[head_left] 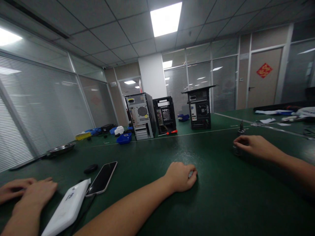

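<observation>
The person's left hand [181, 178] has its grip curled around a small grey piece [190, 174], mostly hidden, over the green surface [211, 203]. The right hand's [251, 145] grip pinches a small metal cylinder [236, 151] on it. Beyond, a blue bin [124, 139], contents unclear, stands beside a computer tower [141, 114]; a steel bowl [62, 148] sits farther left, its inside unreadable.

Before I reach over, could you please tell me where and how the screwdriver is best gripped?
I would grip the screwdriver by its handle, from above and the near side: it lies flat, handle rightward, with a black case close behind.
</observation>
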Available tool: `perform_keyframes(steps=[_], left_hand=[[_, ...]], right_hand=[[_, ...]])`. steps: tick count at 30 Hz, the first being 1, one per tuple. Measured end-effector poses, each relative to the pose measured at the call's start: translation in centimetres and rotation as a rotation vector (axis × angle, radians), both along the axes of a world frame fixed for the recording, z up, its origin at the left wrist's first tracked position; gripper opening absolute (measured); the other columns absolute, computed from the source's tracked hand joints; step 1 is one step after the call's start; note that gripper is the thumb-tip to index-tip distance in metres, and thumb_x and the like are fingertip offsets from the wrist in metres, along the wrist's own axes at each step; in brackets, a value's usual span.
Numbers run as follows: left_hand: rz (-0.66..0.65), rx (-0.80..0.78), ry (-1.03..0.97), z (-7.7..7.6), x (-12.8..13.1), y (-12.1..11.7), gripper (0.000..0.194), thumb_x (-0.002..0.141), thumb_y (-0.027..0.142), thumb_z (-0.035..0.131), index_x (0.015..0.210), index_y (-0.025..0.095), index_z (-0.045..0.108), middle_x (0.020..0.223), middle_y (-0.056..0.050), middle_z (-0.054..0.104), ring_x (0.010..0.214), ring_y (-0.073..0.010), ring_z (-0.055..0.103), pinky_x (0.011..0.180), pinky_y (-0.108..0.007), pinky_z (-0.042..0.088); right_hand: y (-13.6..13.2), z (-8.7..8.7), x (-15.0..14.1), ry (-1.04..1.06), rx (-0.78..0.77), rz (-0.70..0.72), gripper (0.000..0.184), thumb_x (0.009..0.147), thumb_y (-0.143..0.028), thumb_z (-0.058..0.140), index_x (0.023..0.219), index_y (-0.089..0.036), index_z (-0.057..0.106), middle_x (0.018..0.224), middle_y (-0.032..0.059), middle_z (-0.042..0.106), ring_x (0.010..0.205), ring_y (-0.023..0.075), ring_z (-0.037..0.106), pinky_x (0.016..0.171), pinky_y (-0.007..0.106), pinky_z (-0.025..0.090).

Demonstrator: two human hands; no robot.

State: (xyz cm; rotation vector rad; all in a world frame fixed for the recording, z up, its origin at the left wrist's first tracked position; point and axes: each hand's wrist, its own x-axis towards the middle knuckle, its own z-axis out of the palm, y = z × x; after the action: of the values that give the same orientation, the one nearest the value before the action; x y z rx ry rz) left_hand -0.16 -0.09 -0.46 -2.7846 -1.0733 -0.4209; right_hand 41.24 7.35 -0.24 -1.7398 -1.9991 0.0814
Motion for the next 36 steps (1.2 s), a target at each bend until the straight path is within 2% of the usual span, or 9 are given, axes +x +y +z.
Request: perform_keyframes(steps=[20,30,36], left_hand=[[0.014,-0.008,0.019,0.22,-0.01,-0.20,0.032,0.096,0.040,0.040,0.106,0.027,0.067,0.079,-0.003,0.071,0.069,-0.0228,0.067,0.068,-0.033,0.051],[0.022,-0.034,0.020,0.68,0.04,-0.47,0.033,0.096,0.040,0.041,0.109,0.025,0.068,0.080,-0.004,0.071,0.070,-0.0216,0.066,0.069,-0.032,0.051],[0.025,-0.029,0.022,0.50,0.08,-0.37,0.032,0.095,0.040,0.043,0.108,0.025,0.068,0.079,-0.003,0.070,0.069,-0.0217,0.066,0.069,-0.032,0.051]], right_hand=[[0.20,0.02,-0.05,0.015,-0.041,-0.008,0.053,0.085,-0.055,0.047,0.119,-0.019,0.067,0.116,0.0104,0.068,0.104,0.0262,0.064,0.091,0.041,0.052],[0.19,0.18,0.12,0.099,-0.169,-0.033,0.049,0.082,-0.062,0.047,0.094,-0.019,0.069,0.101,0.0110,0.071,0.092,0.0259,0.066,0.079,0.040,0.053],[0.20,0.15,0.18,0.159,-0.229,0.023,0.054,0.083,-0.064,0.046,0.105,-0.019,0.068,0.103,0.0108,0.072,0.087,0.0220,0.068,0.076,0.034,0.054]])
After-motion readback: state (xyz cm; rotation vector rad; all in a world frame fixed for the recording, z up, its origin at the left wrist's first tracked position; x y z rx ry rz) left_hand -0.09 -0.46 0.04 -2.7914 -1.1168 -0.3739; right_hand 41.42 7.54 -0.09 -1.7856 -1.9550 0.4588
